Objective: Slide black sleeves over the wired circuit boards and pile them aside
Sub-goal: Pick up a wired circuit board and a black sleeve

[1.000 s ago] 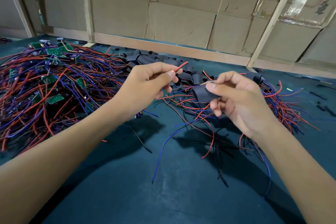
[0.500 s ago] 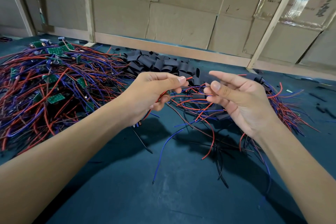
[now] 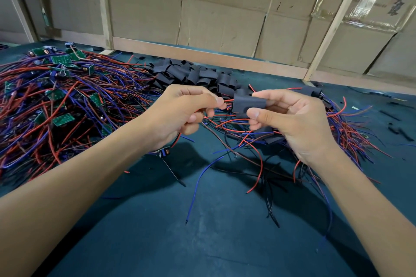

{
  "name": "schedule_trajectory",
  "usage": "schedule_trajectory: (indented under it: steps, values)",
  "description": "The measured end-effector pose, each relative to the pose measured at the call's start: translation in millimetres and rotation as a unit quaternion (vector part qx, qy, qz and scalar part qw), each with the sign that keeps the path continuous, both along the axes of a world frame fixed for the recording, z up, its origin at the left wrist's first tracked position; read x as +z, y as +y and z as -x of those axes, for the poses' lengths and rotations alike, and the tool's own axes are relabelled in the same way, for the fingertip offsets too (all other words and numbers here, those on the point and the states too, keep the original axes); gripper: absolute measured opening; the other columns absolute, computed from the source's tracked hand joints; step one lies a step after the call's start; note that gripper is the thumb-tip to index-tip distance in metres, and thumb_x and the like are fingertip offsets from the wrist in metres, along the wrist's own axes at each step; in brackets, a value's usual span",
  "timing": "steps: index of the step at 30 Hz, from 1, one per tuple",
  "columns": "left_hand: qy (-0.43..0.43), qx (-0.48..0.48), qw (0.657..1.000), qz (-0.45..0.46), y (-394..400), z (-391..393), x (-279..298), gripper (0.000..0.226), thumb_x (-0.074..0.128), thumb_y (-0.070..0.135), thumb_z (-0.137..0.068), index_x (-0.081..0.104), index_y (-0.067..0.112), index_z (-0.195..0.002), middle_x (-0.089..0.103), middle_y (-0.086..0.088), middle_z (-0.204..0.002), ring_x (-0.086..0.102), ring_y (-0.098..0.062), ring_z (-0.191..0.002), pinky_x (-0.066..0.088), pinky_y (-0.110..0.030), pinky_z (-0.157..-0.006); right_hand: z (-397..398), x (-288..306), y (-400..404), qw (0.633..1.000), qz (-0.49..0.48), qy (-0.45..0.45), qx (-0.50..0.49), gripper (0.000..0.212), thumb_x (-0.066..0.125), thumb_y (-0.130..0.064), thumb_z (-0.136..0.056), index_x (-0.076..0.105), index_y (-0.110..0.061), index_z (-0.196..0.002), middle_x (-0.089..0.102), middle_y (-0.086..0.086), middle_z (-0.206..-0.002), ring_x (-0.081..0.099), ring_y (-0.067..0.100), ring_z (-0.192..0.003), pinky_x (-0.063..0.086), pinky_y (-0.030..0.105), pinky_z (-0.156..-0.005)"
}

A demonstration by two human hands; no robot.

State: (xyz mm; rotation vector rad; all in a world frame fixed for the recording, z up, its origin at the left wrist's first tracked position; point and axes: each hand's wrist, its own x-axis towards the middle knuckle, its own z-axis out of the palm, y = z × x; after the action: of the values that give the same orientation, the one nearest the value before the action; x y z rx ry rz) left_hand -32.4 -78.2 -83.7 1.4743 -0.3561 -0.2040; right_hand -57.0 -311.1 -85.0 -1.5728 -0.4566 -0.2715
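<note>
My right hand [image 3: 292, 119] pinches a black sleeve [image 3: 248, 103] between thumb and forefinger, held above the table. My left hand [image 3: 182, 112] pinches red wires [image 3: 227, 104] that run into the sleeve's left end. A small circuit board [image 3: 164, 152] hangs under my left wrist, mostly hidden. A heap of bare green boards with red and purple wires [image 3: 58, 101] lies at the left. Loose black sleeves [image 3: 191, 74] are piled at the back centre. Sleeved boards with wires [image 3: 351, 126] lie behind my right hand.
The table has a dark teal mat [image 3: 202, 231]. A cardboard wall with wooden battens [image 3: 225, 27] stands along the far edge. Small black scraps [image 3: 396, 128] lie at the far right. Loose wire ends [image 3: 258, 173] trail over the mat between my arms.
My right hand held a sleeve, showed none half a second ago, and now pinches a sleeve again. My left hand dipped, then brought red wires up to the sleeve's end.
</note>
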Motion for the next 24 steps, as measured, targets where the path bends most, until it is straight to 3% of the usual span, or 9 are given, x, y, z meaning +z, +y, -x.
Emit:
schedule_trajectory:
  steps: [8,14,18,24]
  values:
    - [-0.017,-0.006,1.000,0.012,0.2,-1.0,-1.4,0.020,0.069,0.013,-0.090,0.075,0.015,-0.072,0.055,-0.001,-0.067,0.029,-0.006,-0.045,0.019,-0.016,-0.040,-3.1,-1.3,-3.6,1.000,-0.001,0.001,-0.003,0.043,0.095,-0.034,-0.066,0.080,-0.017,-0.103,0.074,0.008,-0.079,0.073,0.028,-0.065,0.061,0.037,-0.068]
    - [-0.015,0.009,1.000,0.022,1.6,-1.0,-1.1,0.013,0.068,0.011,-0.091,0.070,-0.002,-0.092,0.060,0.002,-0.065,0.029,-0.006,-0.045,0.020,-0.015,-0.040,-3.5,-0.1,-5.2,1.000,-0.018,0.001,0.001,0.044,0.096,-0.034,-0.065,0.080,-0.016,-0.103,0.073,0.011,-0.078,0.072,0.029,-0.065,0.060,0.037,-0.069]
    - [-0.024,-0.012,0.999,0.023,-1.1,1.4,-1.4,0.019,0.071,0.012,-0.090,0.074,0.014,-0.071,0.055,-0.001,-0.066,0.030,-0.006,-0.046,0.021,-0.015,-0.040,-1.4,-1.4,-1.6,1.000,-0.006,-0.009,0.017,0.037,0.093,-0.024,-0.068,0.080,-0.015,-0.102,0.076,0.009,-0.083,0.072,0.026,-0.064,0.061,0.033,-0.067]
    - [-0.038,-0.025,0.999,-0.010,-0.7,2.6,-3.1,0.017,0.073,0.012,-0.088,0.071,0.008,-0.072,0.054,-0.005,-0.067,0.030,-0.009,-0.048,0.022,-0.016,-0.040,-0.4,-5.7,3.1,1.000,-0.008,-0.004,-0.010,0.026,0.087,-0.006,-0.072,0.076,-0.016,-0.094,0.076,0.012,-0.085,0.073,0.030,-0.066,0.060,0.033,-0.063]
